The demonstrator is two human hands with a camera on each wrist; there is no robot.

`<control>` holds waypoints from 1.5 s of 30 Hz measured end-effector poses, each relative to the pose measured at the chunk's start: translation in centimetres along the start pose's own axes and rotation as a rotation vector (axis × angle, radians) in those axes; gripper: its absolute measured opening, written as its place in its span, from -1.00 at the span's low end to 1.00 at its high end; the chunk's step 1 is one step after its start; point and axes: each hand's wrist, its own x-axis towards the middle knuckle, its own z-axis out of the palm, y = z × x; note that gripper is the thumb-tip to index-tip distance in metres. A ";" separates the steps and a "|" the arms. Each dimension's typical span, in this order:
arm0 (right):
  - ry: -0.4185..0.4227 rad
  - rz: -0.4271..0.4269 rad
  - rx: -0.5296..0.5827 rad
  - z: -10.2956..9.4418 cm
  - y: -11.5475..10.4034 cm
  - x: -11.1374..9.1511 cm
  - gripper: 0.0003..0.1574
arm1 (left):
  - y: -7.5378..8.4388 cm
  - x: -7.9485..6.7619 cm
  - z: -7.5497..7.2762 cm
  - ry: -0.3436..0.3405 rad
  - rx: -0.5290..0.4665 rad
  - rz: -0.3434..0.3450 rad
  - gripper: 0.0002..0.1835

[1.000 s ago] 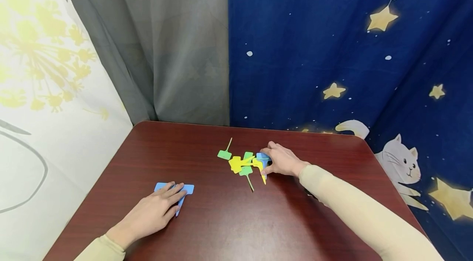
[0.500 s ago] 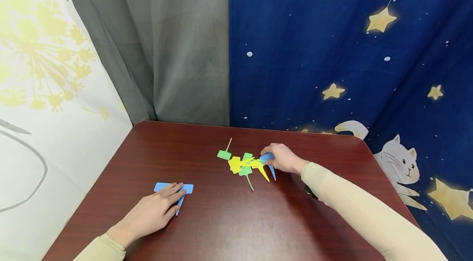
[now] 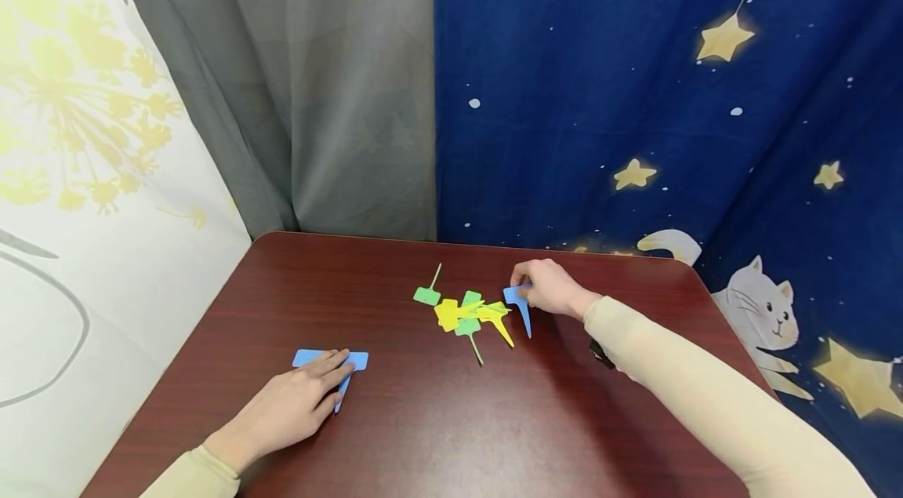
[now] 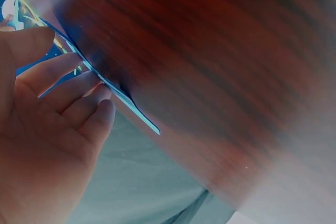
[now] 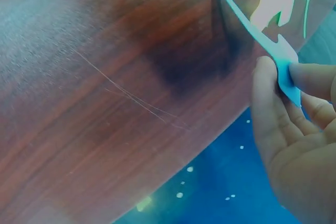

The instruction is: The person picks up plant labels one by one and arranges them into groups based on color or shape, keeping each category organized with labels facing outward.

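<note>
My right hand [image 3: 553, 288] pinches a blue T-shaped plant label [image 3: 524, 314] at its wide head, between thumb and fingers. In the right wrist view the label [image 5: 286, 72] is tilted, its pointed stem reaching down close to the tabletop. My left hand [image 3: 295, 404] rests with fairly straight fingers on blue T-shaped plant labels [image 3: 307, 358] at the table's front left; the fingers cover part of them. Just left of the right hand lies a loose pile of yellow plant labels [image 3: 447, 314] and green plant labels [image 3: 466, 327], several overlapping.
One green plant label [image 3: 426, 296] lies a little apart at the pile's left, stem pointing away. The dark red wooden table [image 3: 395, 427] ends at a far edge close before grey and blue curtains [image 3: 564, 129]. A white printed cloth [image 3: 85, 247] hangs at the left.
My right hand has drawn the blue label out of the pile and moved it slightly right and away, apart from the yellow labels. The left hand has stayed in place.
</note>
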 end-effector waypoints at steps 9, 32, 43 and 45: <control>0.022 -0.005 -0.095 -1.3 -1.2 0.1 -0.89 | 0.0 0.1 0.0 -0.013 -0.010 0.005 -0.51; -0.127 -0.204 0.102 -0.4 -7.9 1.4 -0.90 | 0.1 0.5 -0.7 -0.080 -0.014 0.016 -0.49; -0.134 -0.268 0.128 2.2 -10.9 2.8 -0.88 | 0.0 0.8 -0.8 -0.097 -0.011 0.007 -0.49; -0.143 -0.271 0.129 2.9 -11.4 2.9 -0.88 | 0.0 0.8 -0.7 -0.100 -0.009 0.010 -0.48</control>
